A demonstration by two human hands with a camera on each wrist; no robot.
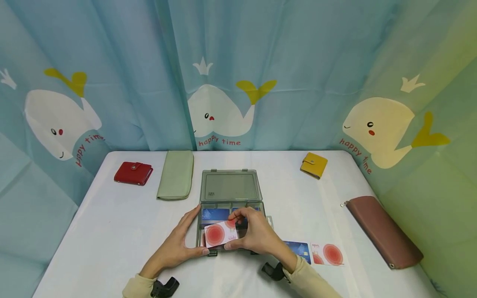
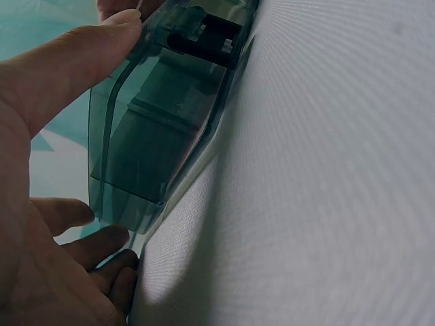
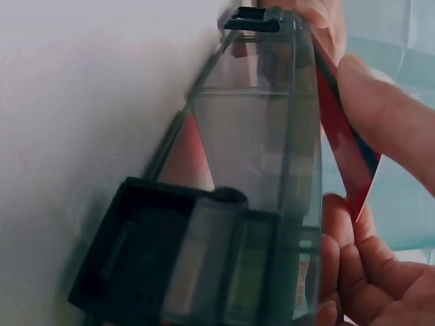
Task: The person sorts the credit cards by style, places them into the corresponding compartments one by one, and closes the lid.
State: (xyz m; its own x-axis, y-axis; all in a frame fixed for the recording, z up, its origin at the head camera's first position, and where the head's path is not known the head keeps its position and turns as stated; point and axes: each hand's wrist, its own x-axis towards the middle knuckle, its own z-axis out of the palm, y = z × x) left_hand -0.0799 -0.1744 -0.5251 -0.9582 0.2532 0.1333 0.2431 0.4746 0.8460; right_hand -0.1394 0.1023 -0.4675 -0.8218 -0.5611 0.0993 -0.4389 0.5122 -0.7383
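A translucent grey-green plastic box [image 1: 198, 234] sits mid-table, its hinged lid [image 1: 232, 186] lying back. Blue cards [image 1: 215, 214] lie in its rear compartments. My left hand [image 1: 178, 245] holds the box's near left corner, thumb at the front rim and fingers along the left wall. Between the thumb and fingers of my right hand [image 1: 258, 234] is a pinched white card [image 1: 220, 234] with red circles, tilted over the front compartments. The right wrist view shows that card [image 3: 343, 149] edge-on beside the box wall. It hides part of the front compartments from above.
Right of the box lie a blue card [image 1: 299, 251] and another red-circle card [image 1: 328, 254]. A red wallet [image 1: 133, 173] and a pale green wallet [image 1: 176, 174] are at the back left. A yellow wallet [image 1: 314, 165] and a brown zip purse [image 1: 384, 231] are to the right.
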